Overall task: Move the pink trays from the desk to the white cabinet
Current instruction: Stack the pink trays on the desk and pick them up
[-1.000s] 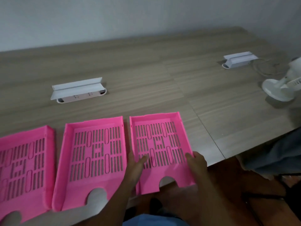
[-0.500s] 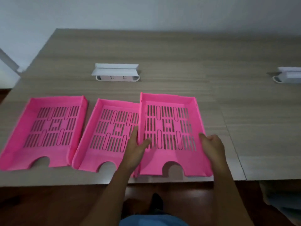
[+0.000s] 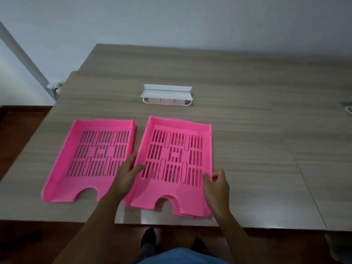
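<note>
Two pink trays are lying on the wooden bench [image 3: 247, 149], side by side near its front edge. The left tray [image 3: 91, 161] is sitting flat, at about 9 o'clock from the left hand, with its cut-out front edge facing the person. The right tray [image 3: 177, 162] is sitting between both hands; under its right front corner, thin pink edges of another tray are showing, so it seems to be nested on one more tray, but I cannot tell how many.

The left hand [image 3: 126, 176] is resting in the narrow gap between the two trays. Its fingers are spread and partly curled, with the thumb [image 3: 140, 166] reaching over the left wall of the right tray and touching its slotted bottom. It is pressing on this wall more than closing around it, so the hand is staying loose, not clamped.

The right hand [image 3: 217, 185] is lying at the right wall of the same tray, at about 3 o'clock from the tray's middle. Its fingers are bent around the wall's edge and are pinching it lightly.

At 12 o'clock from the right tray, well apart, a white power socket box [image 3: 166, 96] is standing on the bench. Below the front edge of the bench, the person's dark shoes [image 3: 150, 237] are showing on the brown floor [image 3: 22, 242].
</note>
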Available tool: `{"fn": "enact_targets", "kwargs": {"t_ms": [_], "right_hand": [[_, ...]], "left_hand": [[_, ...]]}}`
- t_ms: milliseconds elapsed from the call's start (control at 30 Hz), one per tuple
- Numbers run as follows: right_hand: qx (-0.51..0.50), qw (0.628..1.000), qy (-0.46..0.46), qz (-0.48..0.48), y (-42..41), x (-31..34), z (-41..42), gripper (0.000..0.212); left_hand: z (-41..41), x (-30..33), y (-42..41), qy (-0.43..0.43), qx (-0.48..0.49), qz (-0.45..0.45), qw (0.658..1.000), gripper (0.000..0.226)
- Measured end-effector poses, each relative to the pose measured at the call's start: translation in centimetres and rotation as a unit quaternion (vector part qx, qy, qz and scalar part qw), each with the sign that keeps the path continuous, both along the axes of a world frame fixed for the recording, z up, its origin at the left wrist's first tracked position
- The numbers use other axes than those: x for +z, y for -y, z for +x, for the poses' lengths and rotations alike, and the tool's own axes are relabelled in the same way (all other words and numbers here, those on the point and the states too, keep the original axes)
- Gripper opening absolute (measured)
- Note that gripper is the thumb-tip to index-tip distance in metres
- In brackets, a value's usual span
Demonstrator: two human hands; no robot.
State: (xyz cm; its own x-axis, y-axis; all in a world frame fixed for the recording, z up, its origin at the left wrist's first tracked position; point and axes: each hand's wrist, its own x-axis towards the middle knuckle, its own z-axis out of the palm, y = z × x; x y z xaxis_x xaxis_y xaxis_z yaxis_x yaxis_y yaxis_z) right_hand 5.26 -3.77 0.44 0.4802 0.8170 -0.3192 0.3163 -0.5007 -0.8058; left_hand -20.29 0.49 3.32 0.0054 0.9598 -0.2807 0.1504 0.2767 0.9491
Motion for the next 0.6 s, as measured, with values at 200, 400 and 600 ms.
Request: {"fn": "enact_targets", "kwargs": {"t_ms": [200,400,600], "right_hand": [[-0.025,1.000,0.010,0.002,0.9,-1.4,-2.6,0.018],[-0.012,1.000,0.020,-0.009,0.0,-0.9,-0.6,0.029],[-0.008,0.999,0.029,-0.012,-0.6,-0.7,-0.2,0.032]], "left_hand": [[-1.7,-1.9,-0.1,0.005,-0.015,-0.016,1.000,0.075],[0.9,-1.1,0.2,-0.012,-0.048,-0.015,0.999,0.075],[1.6,-1.5,0.0,-0.009,-0.031,-0.028,0.999,0.056]]}}
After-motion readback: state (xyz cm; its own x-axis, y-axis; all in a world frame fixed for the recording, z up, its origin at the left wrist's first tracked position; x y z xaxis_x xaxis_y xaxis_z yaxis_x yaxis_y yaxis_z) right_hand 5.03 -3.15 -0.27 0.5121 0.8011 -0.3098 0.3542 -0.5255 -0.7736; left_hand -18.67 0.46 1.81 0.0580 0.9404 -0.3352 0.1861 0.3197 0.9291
